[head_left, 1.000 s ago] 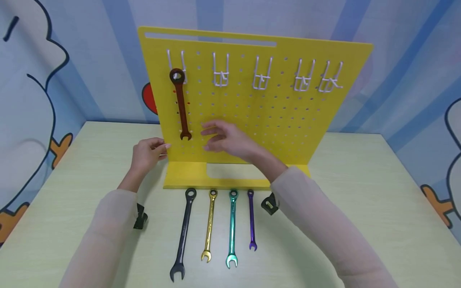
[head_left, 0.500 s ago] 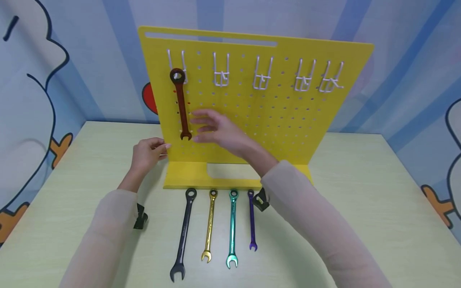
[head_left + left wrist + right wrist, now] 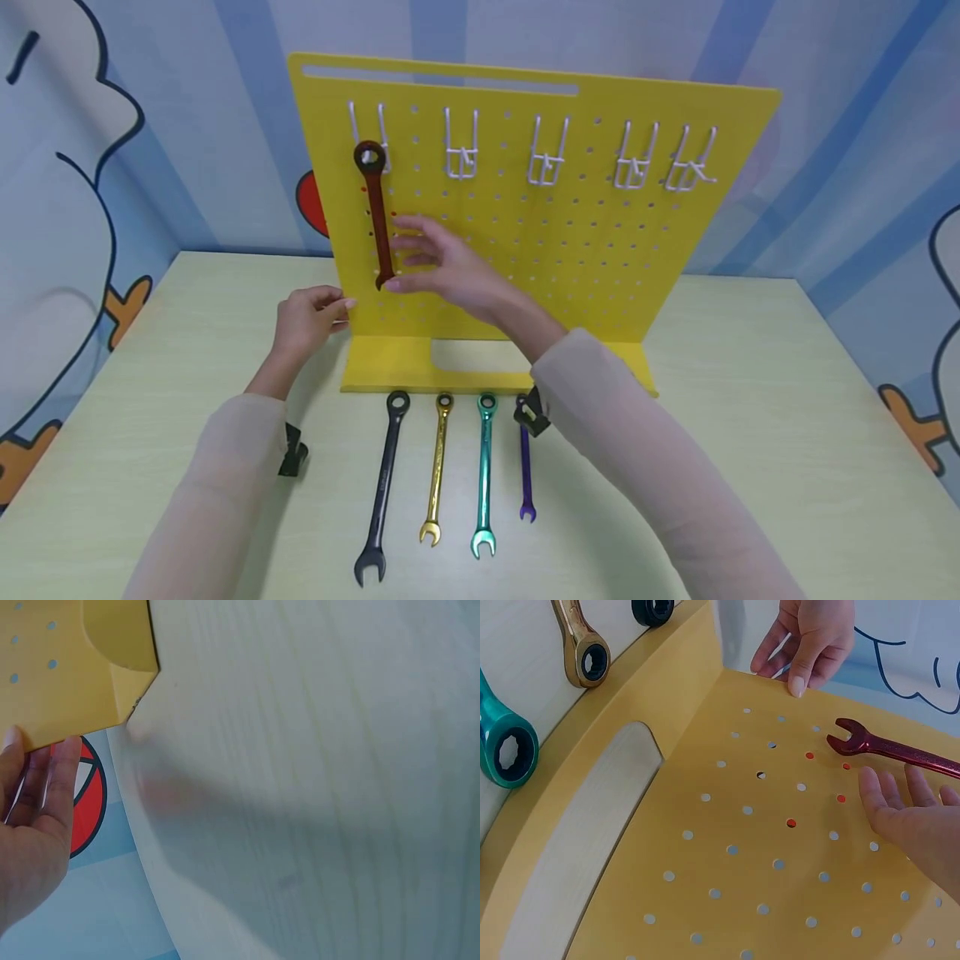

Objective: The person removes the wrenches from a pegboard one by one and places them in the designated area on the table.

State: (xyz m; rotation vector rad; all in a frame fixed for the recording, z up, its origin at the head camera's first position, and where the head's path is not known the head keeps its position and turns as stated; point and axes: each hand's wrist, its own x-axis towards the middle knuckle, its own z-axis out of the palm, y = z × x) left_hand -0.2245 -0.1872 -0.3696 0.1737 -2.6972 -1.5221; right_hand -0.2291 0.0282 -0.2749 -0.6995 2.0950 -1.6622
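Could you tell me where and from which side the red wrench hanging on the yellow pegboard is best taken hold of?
Probably the lower shaft of the red wrench, just above its open end. It hangs upright by its ring from a white hook, flat against the pegboard, so only its side edges are free. The open right hand beside it could pinch across them from the right.

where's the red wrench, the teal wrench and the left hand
red wrench [image 3: 377,218], head view, middle of its shaft
teal wrench [image 3: 484,475], head view, middle of its shaft
left hand [image 3: 303,321], head view, back of the hand
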